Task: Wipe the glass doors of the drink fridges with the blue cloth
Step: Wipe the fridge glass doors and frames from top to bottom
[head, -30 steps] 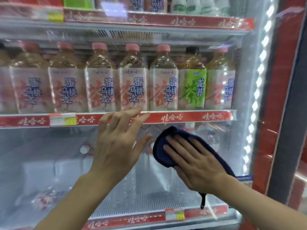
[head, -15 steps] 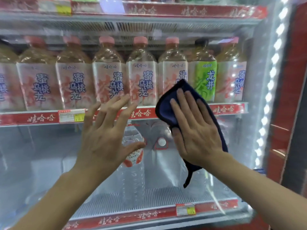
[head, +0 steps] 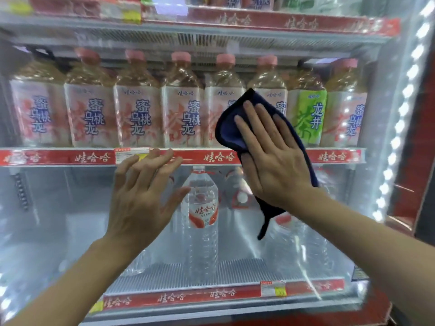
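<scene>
A glass fridge door (head: 54,208) fills the view, with drink bottles on shelves behind it. My right hand (head: 270,158) lies flat with straight fingers on the dark blue cloth (head: 229,128), pressing it against the glass in front of the tea bottles and the red shelf strip. A corner of the cloth hangs down below my wrist. My left hand (head: 141,196) is spread open with straight fingers against or just off the glass, left of the cloth, at the height of the shelf strip.
Tea bottles (head: 138,107) with pink caps and one green-labelled bottle (head: 309,114) line the upper shelf. A water bottle (head: 202,222) stands on the lower shelf. A strip of white lights (head: 397,128) and the red fridge frame (head: 421,142) run down the right side.
My right hand has slid the cloth upward on the glass, from below the red shelf strip to in front of the tea bottles. My left hand has stayed near the strip.
</scene>
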A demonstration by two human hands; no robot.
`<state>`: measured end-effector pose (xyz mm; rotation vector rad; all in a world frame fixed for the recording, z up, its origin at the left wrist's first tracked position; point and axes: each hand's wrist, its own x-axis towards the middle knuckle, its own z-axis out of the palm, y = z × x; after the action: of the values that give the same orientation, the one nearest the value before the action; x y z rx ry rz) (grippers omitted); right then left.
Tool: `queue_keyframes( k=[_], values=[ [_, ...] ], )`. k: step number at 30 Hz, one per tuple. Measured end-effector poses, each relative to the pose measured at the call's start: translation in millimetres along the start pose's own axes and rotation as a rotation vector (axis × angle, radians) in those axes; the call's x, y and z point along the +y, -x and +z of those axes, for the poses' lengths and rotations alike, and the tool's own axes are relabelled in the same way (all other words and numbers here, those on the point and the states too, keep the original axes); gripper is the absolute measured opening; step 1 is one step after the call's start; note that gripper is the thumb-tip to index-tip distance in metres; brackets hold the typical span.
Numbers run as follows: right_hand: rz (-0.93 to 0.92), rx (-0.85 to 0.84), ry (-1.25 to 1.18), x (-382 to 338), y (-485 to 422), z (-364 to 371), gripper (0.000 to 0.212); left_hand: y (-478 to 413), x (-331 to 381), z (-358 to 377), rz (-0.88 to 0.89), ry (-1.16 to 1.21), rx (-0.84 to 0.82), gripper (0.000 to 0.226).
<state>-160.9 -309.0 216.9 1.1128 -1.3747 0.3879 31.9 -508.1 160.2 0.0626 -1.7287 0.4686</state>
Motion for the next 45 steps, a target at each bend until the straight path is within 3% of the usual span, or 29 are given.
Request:
queue_keyframes(
  k=[2, 5, 9, 13, 19, 26, 34, 37, 39, 41, 45],
  values=[
    [0.108, 0.027, -0.023, -25, 13, 11, 0.06, 1, 0, 3, 0.012, -0.002, -0.001, 0.047],
    [0.078, -0.021, -0.053, -56, 52, 20, 0.062, -2, -4, 2, 0.023, 0.025, 0.001, 0.043],
    [-0.266, -0.248, 0.027, -69, 97, 16, 0.064, -1, -8, -9, 0.03, 0.095, -0.022, 0.047],
    [-0.531, -0.317, 0.039, -44, 45, 5, 0.061, 9, -31, -22, 0.028, 0.068, -0.07, 0.054],
    [-0.146, -0.049, 0.031, -55, -42, 12, 0.059, 15, -41, -16, -0.003, 0.089, -0.031, 0.051],
    [-0.056, -0.039, 0.016, -75, -23, 17, 0.06, 16, -37, -17, -0.054, 0.178, -0.026, 0.049],
    [0.024, 0.031, -0.029, -96, 2, 30, 0.059, 16, -41, -12, -0.002, 0.106, 0.019, 0.05],
    [-0.142, -0.126, -0.043, -120, 41, 29, 0.062, 9, -45, -18, 0.038, 0.114, 0.023, 0.048],
    [-0.391, -0.235, -0.018, -104, 42, 20, 0.063, 14, -45, -29, 0.058, 0.148, -0.018, 0.051],
    [-0.527, -0.272, 0.01, -74, 13, 13, 0.062, 22, -52, -39, 0.091, 0.124, -0.086, 0.062],
    [-0.33, -0.148, 0.006, -46, -57, 6, 0.06, 29, -88, -61, -0.019, 0.002, -0.152, 0.081]
  ],
)
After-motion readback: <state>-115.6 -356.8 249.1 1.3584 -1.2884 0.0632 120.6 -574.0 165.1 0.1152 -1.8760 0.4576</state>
